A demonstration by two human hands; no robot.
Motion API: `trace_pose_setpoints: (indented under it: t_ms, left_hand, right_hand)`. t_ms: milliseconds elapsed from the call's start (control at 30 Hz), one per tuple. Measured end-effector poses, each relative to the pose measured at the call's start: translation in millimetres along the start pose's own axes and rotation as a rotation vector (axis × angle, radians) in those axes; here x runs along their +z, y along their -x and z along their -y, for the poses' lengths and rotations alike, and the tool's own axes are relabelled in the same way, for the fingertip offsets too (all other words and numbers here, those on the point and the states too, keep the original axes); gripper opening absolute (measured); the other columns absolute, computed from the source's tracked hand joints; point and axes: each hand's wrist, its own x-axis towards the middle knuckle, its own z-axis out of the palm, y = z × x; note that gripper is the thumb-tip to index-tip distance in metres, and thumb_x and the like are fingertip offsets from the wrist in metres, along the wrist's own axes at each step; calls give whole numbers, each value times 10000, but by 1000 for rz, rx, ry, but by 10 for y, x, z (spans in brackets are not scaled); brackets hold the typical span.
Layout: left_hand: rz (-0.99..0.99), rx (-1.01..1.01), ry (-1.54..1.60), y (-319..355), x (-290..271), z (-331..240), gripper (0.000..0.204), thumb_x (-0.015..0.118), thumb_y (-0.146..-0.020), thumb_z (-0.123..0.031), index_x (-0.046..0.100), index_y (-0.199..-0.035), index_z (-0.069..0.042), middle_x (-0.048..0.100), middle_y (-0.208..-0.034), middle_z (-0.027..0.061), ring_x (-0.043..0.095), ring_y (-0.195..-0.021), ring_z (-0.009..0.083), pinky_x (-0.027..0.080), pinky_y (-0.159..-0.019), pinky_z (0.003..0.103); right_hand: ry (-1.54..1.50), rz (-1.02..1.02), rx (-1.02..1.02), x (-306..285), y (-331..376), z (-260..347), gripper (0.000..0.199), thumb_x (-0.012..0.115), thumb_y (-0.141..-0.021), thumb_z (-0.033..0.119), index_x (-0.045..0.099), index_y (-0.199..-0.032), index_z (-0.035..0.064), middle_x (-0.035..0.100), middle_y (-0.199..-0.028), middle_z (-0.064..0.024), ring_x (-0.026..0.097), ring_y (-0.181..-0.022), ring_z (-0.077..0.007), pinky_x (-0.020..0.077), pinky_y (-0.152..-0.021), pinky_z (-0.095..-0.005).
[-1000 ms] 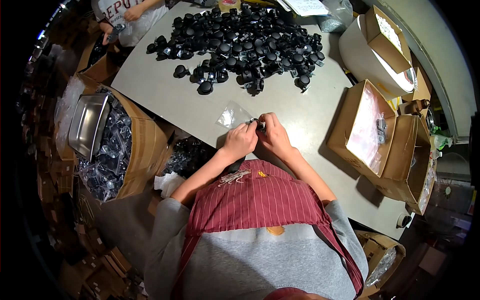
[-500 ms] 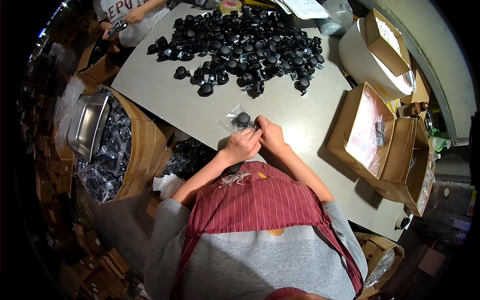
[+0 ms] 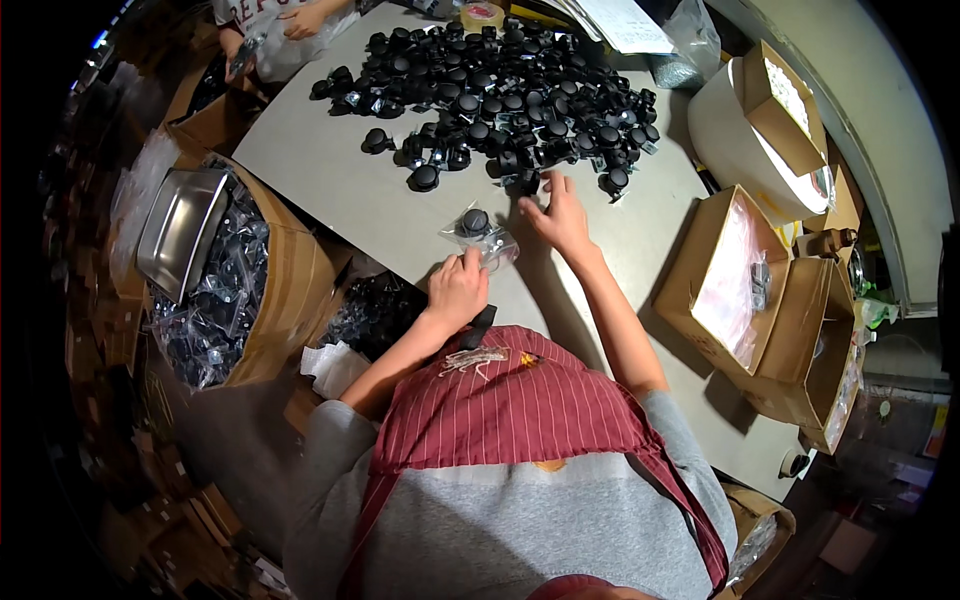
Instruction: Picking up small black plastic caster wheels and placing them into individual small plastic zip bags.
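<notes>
1. Apron (image 3: 510,410): maroon, pale-striped, worn over a grey shirt (image 3: 460,530).
2. Left hand (image 3: 459,290): above the near part of the table; fingertips pinch the near end of a clear plastic bag (image 3: 499,252).
3. Black wheel (image 3: 475,222): one piece, cap upward, within the bag's far part, just beyond the left hand.
4. Table (image 3: 350,205): pale grey top beneath the bag and both hands.
5. Right hand (image 3: 558,220): reached farther out than the left, thumb and fingers spread apart, beside the near edge of the pile; whether a fingertip touches a wheel cannot be told.
6. Large carton (image 3: 297,305): at the left, full of bagged wheels (image 3: 215,335), a metal tray (image 3: 178,232) resting tilted on top.
7. Open box (image 3: 685,275): at the right, holding clear plastic sheeting (image 3: 727,285); a second box (image 3: 785,385) stands against it.
8. Pile of wheels (image 3: 520,105): many loose black pieces with metal fittings, across the table's far half.
9. White bucket (image 3: 725,130): far right, a small box (image 3: 785,120) of white pieces on it.
10. Papers (image 3: 635,28): far edge, near a tape roll (image 3: 482,16).
11. Co-worker's hand (image 3: 303,20): far left.
</notes>
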Motion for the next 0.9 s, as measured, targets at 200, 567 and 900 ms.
trace_pose_setpoints:
  t_ms: [200,567,900]
  left_hand:
    - [97,-39,2,55,26,-49,167,669,-878,-157,556,-942,-52,663,-782,138,668,-771,343,529,-665,477]
    - [34,-209,106,26,-117,-109,129,670,-875,-146,565,-898,-74,666,-699,114,676,-674,365,525,-612,501]
    - [90,-63,136,18,-4,-201,134,652,-906,-139,548,-936,-60,651,-732,145,663,-690,368,509,-610,501]
  right_hand:
    - [301,-84,-55,118,-157,-114,455,691,-920,328,572,-1302,112,651,-962,-196,683,-783,-387,550,-669,-473]
    - [-955,365,609,-249,892,294,327,718,-886,106,557,-1140,-22,681,-905,-107,707,-695,-226,595,-697,-317]
    - [-785,100,440,176,1097,85,330,807,-869,112,604,-1081,-39,676,-924,-93,655,-776,-128,551,-653,-254]
